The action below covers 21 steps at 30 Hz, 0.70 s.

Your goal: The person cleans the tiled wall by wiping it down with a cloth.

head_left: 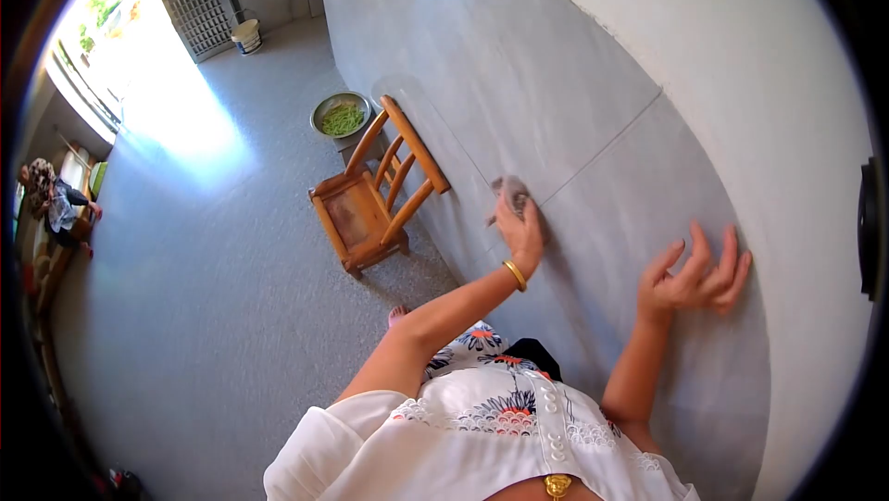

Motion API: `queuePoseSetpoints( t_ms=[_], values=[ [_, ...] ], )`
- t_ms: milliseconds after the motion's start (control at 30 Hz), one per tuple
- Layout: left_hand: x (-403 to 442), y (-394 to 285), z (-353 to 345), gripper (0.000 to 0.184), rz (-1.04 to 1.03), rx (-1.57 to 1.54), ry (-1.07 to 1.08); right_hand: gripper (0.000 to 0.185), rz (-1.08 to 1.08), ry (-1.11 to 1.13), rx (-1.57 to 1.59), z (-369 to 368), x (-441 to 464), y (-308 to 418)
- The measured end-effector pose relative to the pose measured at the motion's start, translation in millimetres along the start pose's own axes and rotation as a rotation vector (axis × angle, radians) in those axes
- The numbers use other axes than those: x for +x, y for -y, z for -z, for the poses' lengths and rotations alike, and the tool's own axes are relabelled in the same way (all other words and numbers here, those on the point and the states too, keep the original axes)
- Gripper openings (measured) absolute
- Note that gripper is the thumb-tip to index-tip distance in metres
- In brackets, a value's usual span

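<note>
My left hand (521, 236), with a gold bangle at the wrist, is closed around a crumpled greyish-brown cloth (512, 189). It presses the cloth to the grey tiled wall (593, 84), close to where the tile joints meet. Part of the cloth is hidden under the fingers and slightly blurred. Further right, my right hand (693, 281) is raised at the same wall with its fingers spread and a little bent, holding nothing. Whether its fingertips touch the tile, I cannot tell.
A wooden chair (355, 214) stands by the wall, left of my left hand. Behind it, a metal bowl (318, 118) of green vegetables rests on a small stand. A white bucket (246, 36) is near the open doorway. Another person (63, 209) sits at far left.
</note>
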<state>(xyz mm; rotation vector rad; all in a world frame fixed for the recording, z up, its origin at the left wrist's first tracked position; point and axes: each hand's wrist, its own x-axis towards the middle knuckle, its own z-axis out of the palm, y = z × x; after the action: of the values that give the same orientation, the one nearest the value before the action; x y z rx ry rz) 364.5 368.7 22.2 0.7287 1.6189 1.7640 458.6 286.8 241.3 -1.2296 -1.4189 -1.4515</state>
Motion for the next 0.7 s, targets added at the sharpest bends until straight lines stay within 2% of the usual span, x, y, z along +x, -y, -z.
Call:
queuePoseSetpoints(
  t_ms=[33,67,100,133,200,233,300,333,400,467,500,567,633,700],
  values=[
    [-10,-13,2,0.055,-0.128,-0.074,0.055,0.017,0.004,0.011,0.017,0,-2,0],
    [-15,-26,3,0.055,-0.137,-0.077,0.055,0.015,0.010,0.052,0.041,2,-3,0],
    [-20,-50,6,0.054,-0.242,-0.076,0.094,0.015,0.007,0.042,0.039,9,0,-2],
    [-19,-69,7,0.053,-0.353,-0.075,0.133,0.015,0.022,0.117,0.128,15,1,-3],
    [4,-98,0,0.051,-0.543,-0.080,0.146,0.015,0.021,0.290,0.343,34,7,-5],
    [20,-117,-4,0.051,-0.609,-0.079,0.140,0.015,0.018,0.282,0.334,45,4,-11],
    [38,-156,-8,0.050,-0.682,-0.082,0.154,0.015,-0.142,0.473,0.834,70,-7,-23],
    [42,-177,-9,0.049,-0.691,-0.106,0.147,0.015,-0.046,0.456,0.716,81,-10,-33],
    [32,-197,-14,0.048,-0.706,-0.138,0.146,0.015,-0.058,0.451,0.590,104,-25,-63],
    [15,-199,-19,0.050,-0.875,-0.089,0.061,0.015,-0.157,0.402,0.527,125,-52,-97],
    [1,-199,-20,0.050,-0.880,-0.095,0.063,0.015,-0.132,0.359,0.449,138,-59,-110],
    [-39,-189,-18,0.053,-1.135,-0.104,0.124,0.015,-0.111,0.325,0.362,161,-64,-132],
    [-85,-176,-11,0.052,-1.232,-0.101,0.279,0.017,-0.099,0.192,-0.001,175,-67,-151],
    [-121,-152,-5,0.049,-1.411,-0.082,0.459,0.019,-0.106,0.155,-0.113,179,-78,-166]
  ],
)
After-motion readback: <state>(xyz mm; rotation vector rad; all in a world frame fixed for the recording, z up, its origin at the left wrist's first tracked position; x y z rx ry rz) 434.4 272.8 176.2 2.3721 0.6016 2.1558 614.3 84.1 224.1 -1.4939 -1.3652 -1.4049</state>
